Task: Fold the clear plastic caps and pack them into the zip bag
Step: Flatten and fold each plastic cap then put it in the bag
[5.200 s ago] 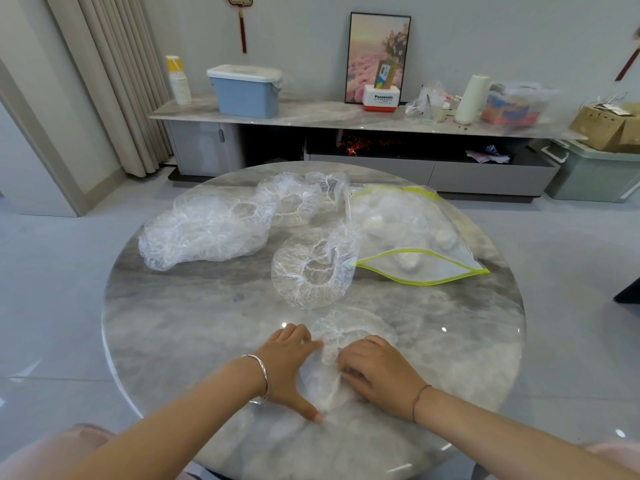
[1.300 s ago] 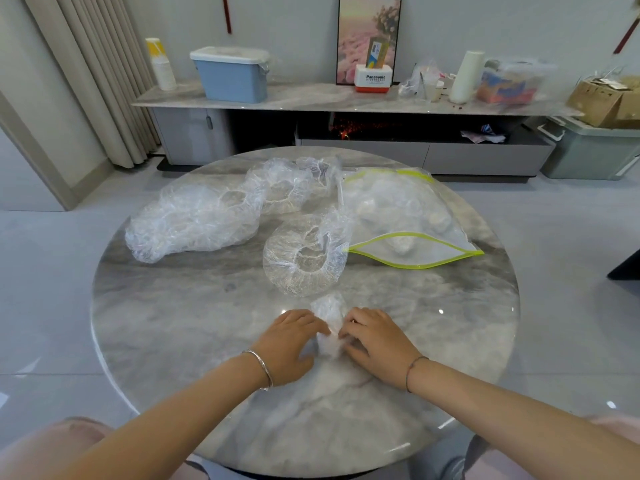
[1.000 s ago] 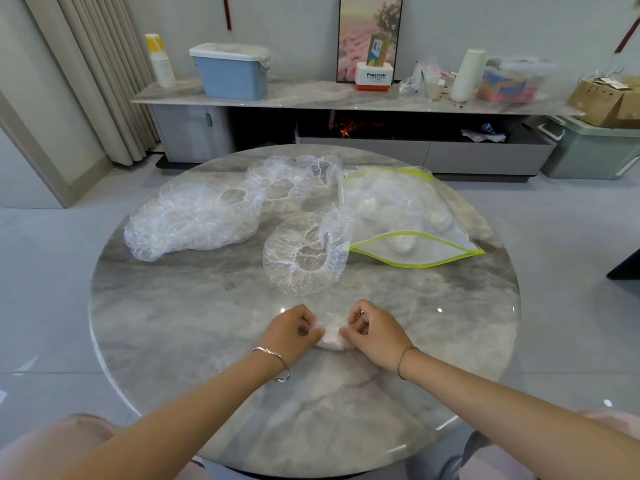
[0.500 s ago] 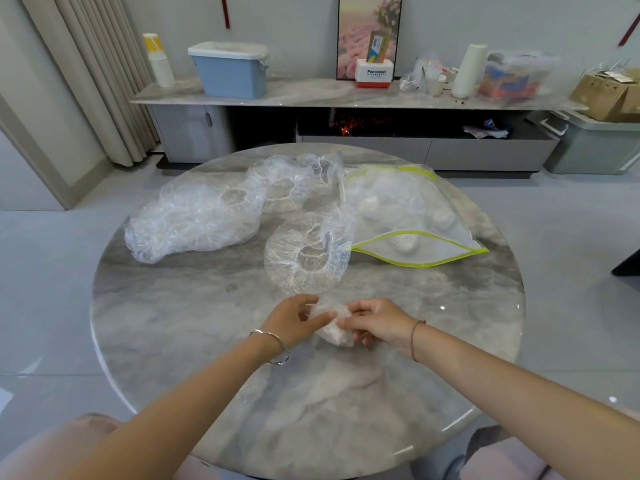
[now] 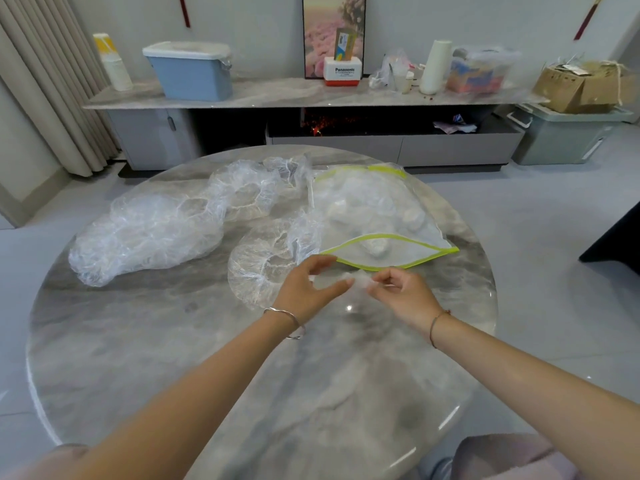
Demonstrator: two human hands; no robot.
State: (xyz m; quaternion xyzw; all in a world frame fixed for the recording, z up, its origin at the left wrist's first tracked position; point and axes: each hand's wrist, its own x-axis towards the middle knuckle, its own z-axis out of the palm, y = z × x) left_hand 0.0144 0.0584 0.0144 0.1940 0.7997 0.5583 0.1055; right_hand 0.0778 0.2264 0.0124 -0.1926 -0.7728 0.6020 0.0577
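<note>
Sideways, folded cap (image 5: 333, 280) spans left hand (image 5: 304, 291) to right hand (image 5: 403, 294) (both pinching)

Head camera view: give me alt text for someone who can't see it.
A person's left hand and right hand pinch a small folded cap between them, near the open mouth of a zip bag on a round marble table. Loose clear caps lie heaped to the left; folded ones sit inside the bag.

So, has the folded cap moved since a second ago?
Yes. The folded cap has moved away from the person, up to the mouth of the zip bag.
</note>
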